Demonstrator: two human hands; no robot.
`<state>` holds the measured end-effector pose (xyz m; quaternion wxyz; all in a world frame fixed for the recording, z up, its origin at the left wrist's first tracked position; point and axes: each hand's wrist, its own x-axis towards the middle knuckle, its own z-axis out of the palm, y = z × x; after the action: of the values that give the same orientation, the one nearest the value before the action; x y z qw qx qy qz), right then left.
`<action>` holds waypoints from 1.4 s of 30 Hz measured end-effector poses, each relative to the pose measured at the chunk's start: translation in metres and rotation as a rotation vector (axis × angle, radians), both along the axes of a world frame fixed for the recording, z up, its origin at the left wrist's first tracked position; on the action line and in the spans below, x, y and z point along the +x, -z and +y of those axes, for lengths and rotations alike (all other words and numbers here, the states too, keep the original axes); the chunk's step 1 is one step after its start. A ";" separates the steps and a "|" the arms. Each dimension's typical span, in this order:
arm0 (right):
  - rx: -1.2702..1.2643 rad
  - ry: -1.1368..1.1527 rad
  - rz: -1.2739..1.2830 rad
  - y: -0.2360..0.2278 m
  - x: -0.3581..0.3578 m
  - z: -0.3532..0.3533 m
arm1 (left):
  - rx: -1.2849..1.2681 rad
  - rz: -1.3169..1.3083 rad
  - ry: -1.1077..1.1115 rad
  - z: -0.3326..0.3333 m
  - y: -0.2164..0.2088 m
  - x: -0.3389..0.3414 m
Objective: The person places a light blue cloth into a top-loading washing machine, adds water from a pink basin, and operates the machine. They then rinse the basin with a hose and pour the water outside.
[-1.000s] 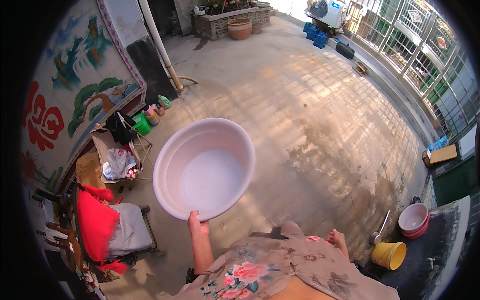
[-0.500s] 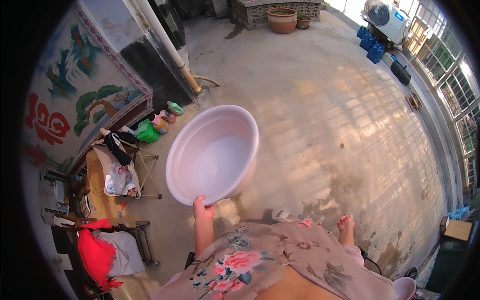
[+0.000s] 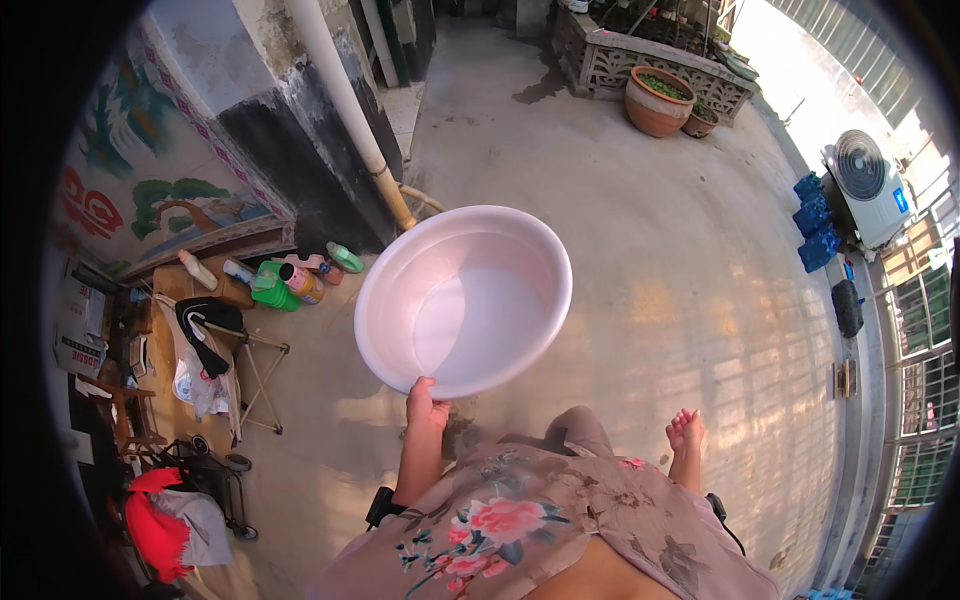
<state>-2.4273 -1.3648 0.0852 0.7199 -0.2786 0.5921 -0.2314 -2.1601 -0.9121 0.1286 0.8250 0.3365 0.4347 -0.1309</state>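
Observation:
A large pale pink basin [image 3: 490, 320] is held up in front of me, tilted so that its inside shows; it has nothing in it. My left hand [image 3: 427, 405] grips its near rim, thumb over the edge and the other fingers mostly hidden underneath. Off to my right side, my right hand [image 3: 685, 430] hangs apart from the basin, its fingers curled in loosely with nothing seen in them. Sunlight and shadow split the basin's inside.
Left stand a wooden table [image 3: 170, 340], a folding stand [image 3: 265, 375], bottles beside a green bucket [image 3: 272, 288], and a wheeled walker [image 3: 235, 490]. A pipe [image 3: 350, 110] runs down the wall ahead. Far right are flower pots [image 3: 658, 102], blue jugs [image 3: 815, 225] and an air-conditioner unit [image 3: 870, 185].
My view has swung left and forward across the yard, so pots and jugs sit further right. The basin stays in my left hand and has shifted right in view.

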 end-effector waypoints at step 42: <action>-0.505 -1.065 0.144 -0.009 1.627 -0.229 | 0.046 -0.205 -0.477 -0.261 0.043 1.267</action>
<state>-0.8001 -1.5937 0.0941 0.6064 -0.7150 0.3447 0.0473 -0.8935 -1.1731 0.0857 0.8646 0.2546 0.4186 0.1120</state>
